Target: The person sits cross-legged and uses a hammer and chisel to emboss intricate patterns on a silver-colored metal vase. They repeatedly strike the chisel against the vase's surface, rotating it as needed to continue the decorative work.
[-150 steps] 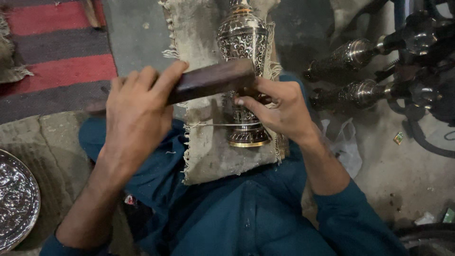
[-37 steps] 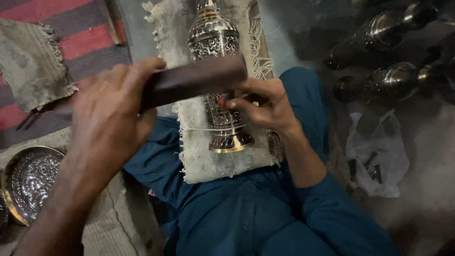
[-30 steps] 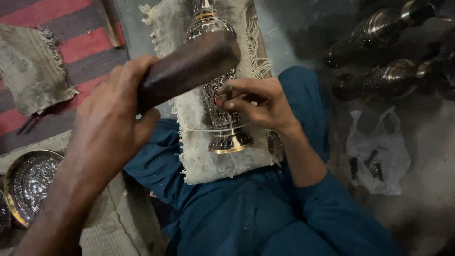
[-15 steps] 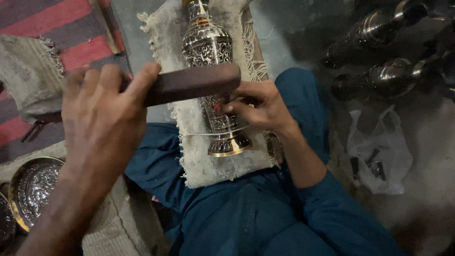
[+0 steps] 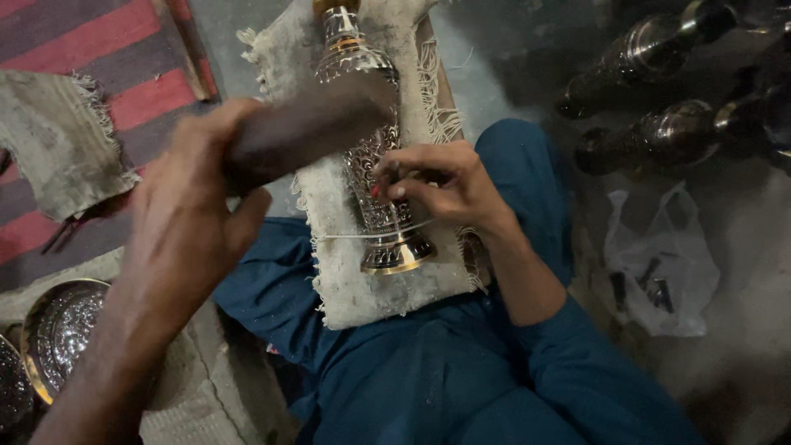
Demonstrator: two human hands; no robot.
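At the lower left lies a round engraved metal tray (image 5: 58, 334). The left hand (image 5: 194, 214) is clamped on a dark wooden block (image 5: 309, 128), blurred, above the centre. Beneath lies an engraved silver-and-brass vase (image 5: 371, 165) on a frayed beige cloth (image 5: 346, 272). The right hand (image 5: 437, 181) pinches a small tool against the vase.
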